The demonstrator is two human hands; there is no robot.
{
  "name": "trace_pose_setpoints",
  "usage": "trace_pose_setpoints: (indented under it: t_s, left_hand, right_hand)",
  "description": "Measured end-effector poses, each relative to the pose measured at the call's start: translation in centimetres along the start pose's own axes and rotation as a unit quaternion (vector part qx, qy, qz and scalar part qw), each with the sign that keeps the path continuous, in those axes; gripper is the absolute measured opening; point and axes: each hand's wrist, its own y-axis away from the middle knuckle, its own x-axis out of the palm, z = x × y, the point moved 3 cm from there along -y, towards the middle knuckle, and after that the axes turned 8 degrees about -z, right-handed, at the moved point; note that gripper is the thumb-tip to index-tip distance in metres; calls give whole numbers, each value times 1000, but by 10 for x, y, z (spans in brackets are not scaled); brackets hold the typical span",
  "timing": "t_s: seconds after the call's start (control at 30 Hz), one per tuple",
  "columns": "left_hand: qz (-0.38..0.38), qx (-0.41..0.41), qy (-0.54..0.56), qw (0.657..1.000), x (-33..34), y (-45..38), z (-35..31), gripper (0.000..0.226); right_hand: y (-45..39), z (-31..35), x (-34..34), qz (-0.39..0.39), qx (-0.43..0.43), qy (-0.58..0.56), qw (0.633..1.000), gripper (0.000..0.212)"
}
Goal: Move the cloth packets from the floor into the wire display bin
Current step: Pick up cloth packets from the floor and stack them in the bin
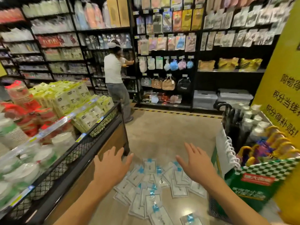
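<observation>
Both hands (pixel 112 166) (pixel 197 164) spread flat above glossy rectangular cloth packets (pixel 151 189).

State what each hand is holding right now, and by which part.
Nothing is held. The left hand and right hand both hover with fingers spread above the pile of cloth packets on the floor, touching none of them.

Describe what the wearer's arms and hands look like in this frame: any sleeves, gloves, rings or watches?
Both forearms are bare as far as the frame shows, with no sleeve edge in view. The left hand and right hand wear no gloves, and no ring, watch or bracelet shows on the fingers or wrists. Motion blur softens finer detail.
</observation>
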Motion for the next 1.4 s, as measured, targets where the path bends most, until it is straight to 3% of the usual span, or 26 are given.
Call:
trace_pose_setpoints:
  t_s: [0.27, 0.37, 0.43, 0.57, 0.7, 0.77, 0.87, 1.0, 1.1, 1.4]
  left_hand:
    - [61, 23, -26, 998, 40, -30, -68, 78]
    - [69, 39, -30, 996, 61, -47, -87, 92]
    - [60, 54, -28, 996, 77, -60, -98, 79]
    - [55, 92, -1, 994, 109, -84, -121, 69]
    - [55, 137, -1, 989, 143, -116, -138, 88]
    - [63, 153, 2, 986, 162, -135, -144, 94]
    - [64, 171, 11, 983, 188, -163, -154, 99]
    - [53, 197, -9, 979, 228, -187, -159, 96]
    - [62, 200, -19, 978, 264, -199, -158, 89]
    - [131, 149, -25, 980, 461, -186, -132, 75]
  right_hand:
    - [-14, -84, 16, 39, 59, 12, 997, 105]
    - [-17, -108, 26, 35, 86, 12, 996, 97]
    - [-19, -120, 33, 35, 98, 15, 994, 101]
    - [-31, -139, 46, 38, 113, 34, 992, 90]
    - [-52, -154, 66, 8, 125, 55, 991, 122]
    - [-65, -158, 76, 3, 142, 58, 988, 126]
    - [-89, -158, 87, -6, 150, 64, 987, 117]
    - [-112, -162, 114, -19, 146, 66, 987, 89]
    - [-124, -173, 147, -13, 151, 65, 986, 85]
    - [-114, -242, 324, 65, 168, 45, 983, 73]
